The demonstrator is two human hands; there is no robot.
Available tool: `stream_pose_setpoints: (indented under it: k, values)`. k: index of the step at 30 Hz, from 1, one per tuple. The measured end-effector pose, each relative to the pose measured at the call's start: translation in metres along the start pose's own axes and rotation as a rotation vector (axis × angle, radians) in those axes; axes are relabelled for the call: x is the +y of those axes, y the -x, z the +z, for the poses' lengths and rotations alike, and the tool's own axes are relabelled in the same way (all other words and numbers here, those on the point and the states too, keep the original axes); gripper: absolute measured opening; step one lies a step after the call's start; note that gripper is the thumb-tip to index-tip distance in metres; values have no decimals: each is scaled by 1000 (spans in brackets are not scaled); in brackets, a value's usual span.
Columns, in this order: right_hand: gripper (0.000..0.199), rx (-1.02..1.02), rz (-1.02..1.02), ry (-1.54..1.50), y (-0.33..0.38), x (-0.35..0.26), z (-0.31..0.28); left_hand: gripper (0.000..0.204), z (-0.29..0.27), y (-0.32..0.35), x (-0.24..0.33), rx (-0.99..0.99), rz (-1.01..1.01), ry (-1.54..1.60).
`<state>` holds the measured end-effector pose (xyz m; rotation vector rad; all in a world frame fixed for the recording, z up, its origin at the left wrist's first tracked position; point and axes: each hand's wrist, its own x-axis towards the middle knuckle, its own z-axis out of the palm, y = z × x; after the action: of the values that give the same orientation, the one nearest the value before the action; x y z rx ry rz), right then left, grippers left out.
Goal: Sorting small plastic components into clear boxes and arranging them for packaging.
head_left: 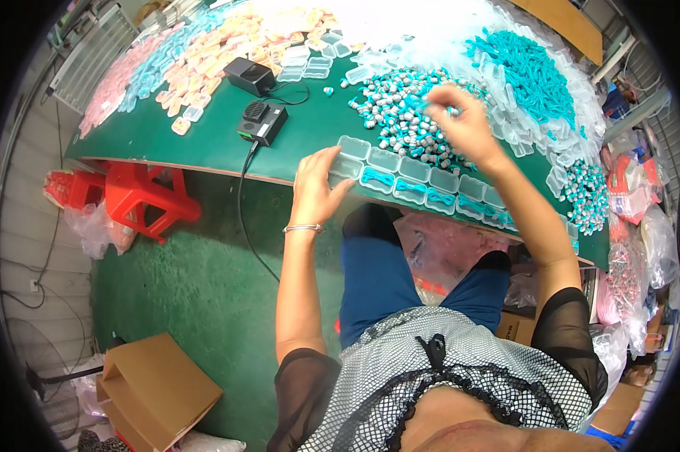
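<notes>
Dark green flat felt-covered table top (204,132), clear small plastic boxes (400,169) with teal cords, teal-and-grey small earplugs pile (400,113), red plastic stool (148,196), brown cardboard carton (159,388), black-white checked blouse (460,377)

Two black boxes (261,120), (250,75) with cables on green surface (197,139), beyond left hand and to its left. Pink and orange packets (204,53) heaped farther off. Red plastic stool (148,197) under surface edge, left of left hand. Open cardboard box (155,392) on green floor (204,301), near lower left.

Left hand (315,184) flat, fingers spread; right hand (460,120) raised, fingers pinched.
</notes>
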<state>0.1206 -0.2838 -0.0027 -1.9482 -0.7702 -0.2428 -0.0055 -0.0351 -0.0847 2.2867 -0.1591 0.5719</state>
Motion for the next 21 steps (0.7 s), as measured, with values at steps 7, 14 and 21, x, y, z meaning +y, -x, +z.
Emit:
stream_pose_setpoints:
  k: [7,14,21]
  values:
    - [8,-143,-19,193,20,-5,103,75,3,-6,2,-17,-136,123]
    - [6,-125,-112,399,31,-3,121,80,2,-6,-1,-23,-137,146]
    - [3,-95,-198,476,31,-9,120,64,3,-5,-2,-9,-103,107]
